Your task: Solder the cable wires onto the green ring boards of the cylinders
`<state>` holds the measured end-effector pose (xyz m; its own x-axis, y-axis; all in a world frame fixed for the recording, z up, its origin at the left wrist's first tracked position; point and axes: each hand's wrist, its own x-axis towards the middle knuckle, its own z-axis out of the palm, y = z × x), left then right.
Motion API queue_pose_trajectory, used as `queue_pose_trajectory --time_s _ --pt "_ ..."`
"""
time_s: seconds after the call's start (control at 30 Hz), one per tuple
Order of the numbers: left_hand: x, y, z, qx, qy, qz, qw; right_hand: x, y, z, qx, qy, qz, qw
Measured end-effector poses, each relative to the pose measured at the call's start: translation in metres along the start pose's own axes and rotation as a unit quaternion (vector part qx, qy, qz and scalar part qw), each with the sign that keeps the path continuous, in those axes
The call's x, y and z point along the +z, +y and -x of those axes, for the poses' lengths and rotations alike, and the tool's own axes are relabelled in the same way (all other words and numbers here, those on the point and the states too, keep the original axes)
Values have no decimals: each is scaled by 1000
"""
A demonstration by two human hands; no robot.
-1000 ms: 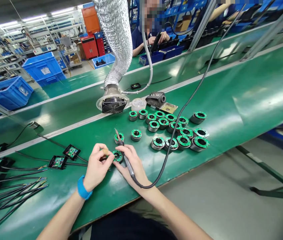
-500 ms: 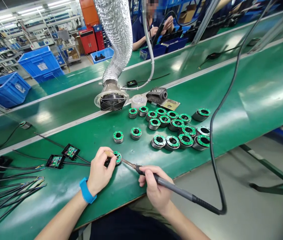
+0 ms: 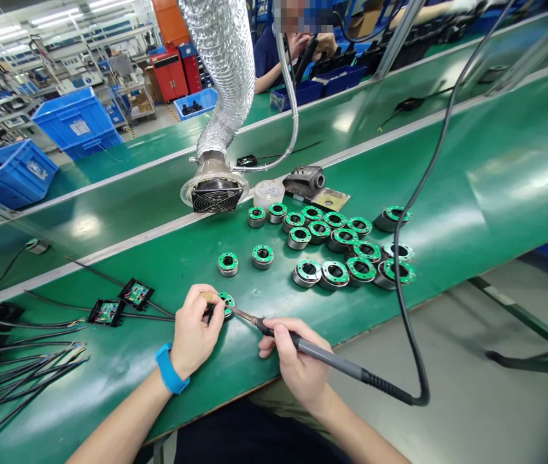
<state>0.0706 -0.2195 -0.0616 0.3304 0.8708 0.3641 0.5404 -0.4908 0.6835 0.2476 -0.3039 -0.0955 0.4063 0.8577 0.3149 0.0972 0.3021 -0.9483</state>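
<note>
My right hand is wrapped around a soldering iron, its tip pointing left onto a ring-shaped motor stator with a green circuit board. On the stator's left side, my left hand pinches the end of a black cable; a tan cover sits on one fingertip. That cable runs left to a small circuit board in a black case. My left fingers hide part of the stator and the cable's end. Another cased board lies just behind.
Several green-topped stators stand to the right, near a soldering iron holder and a white round tub. A fume duct with a fan hangs above the bench. Black cables lie at left. A co-worker sits across.
My right hand and the soldering iron have moved slightly left, bringing the tip onto the stator. The iron's cord has swung left. My left hand stays in its pinch.
</note>
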Motion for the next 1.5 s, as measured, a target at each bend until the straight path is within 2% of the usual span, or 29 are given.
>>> queue_pose_trajectory --time_s 0.2,0.43,0.83,1.03,1.23,1.5 --pt "-1 1 -2 3 -9 -1 1000 3 -5 -5 21 56 -67 996" --pt "-7 3 -8 4 -29 19 999 4 -9 -9 36 61 -87 994" --pt "-30 4 -32 -30 -158 42 986 5 -10 -17 76 27 -87 993" --pt "-28 7 -32 -26 -149 12 988 4 -6 -15 74 18 -82 994" --pt "-26 9 -32 -25 -147 -5 989 4 -6 -14 74 72 -126 987" --pt "-27 13 -36 -37 -147 -5 988 5 -8 -15 88 70 -124 986"
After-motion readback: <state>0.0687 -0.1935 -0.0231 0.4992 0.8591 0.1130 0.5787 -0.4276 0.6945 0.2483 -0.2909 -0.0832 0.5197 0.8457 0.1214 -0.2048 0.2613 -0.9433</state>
